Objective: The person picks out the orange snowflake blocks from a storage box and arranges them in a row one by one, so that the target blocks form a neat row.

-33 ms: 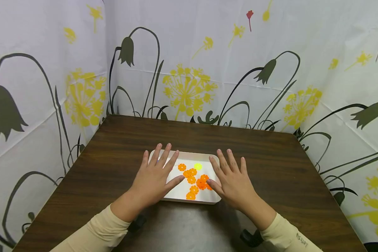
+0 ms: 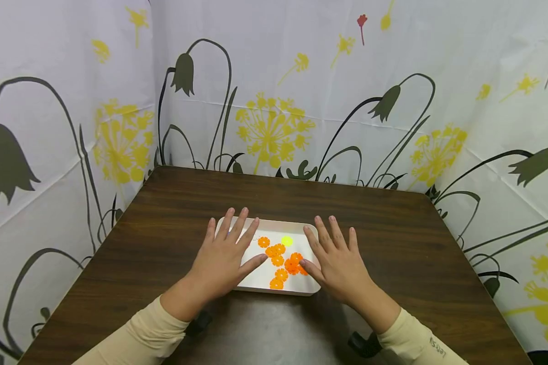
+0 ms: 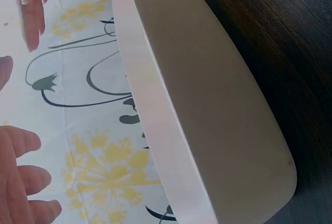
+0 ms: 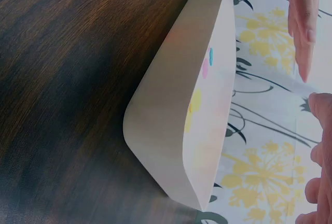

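Note:
My left hand [image 2: 221, 263] is held above the left side of a shallow white tray [image 2: 255, 280], its fingers straight and spread. On the other side, my right hand [image 2: 342, 266] is spread over the tray's right edge. Both hold nothing. Between them in the tray lie several orange flower-shaped pieces [image 2: 264, 242], some overlapping, and a bright yellow round piece [image 2: 287, 241]. The right wrist view also shows a small blue piece [image 4: 211, 56] and a pink piece [image 4: 205, 69] inside. Fingers appear above the rim in both wrist views. The hands hide parts of the tray.
The tray stands on a dark wood-grain table [image 2: 370, 218]. A white curtain [image 2: 274, 61] printed with flowers hangs around its back and sides. Black devices [image 2: 364, 344] sit under the wrists, by the cream sleeves [image 2: 415, 337].

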